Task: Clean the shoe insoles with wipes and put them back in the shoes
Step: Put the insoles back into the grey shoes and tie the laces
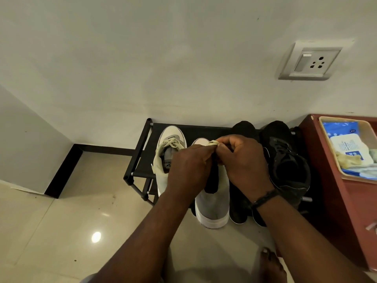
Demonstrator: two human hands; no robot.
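1. At frame centre, the left hand [188, 166] and right hand [243, 160] meet over the nearer pale shoe [213, 203], each pinching its laces [212, 143] between curled fingers.
2. That shoe sits on the black rack [140, 158], heel toward the camera; its mate [170, 150] stands just left.
3. No insole is visible; I cannot tell whether it is inside.
4. The wipes [344, 148] lie in a tray [326, 139] at right.
5. An insole is likely light, thin and floppy; take it by the heel edge.
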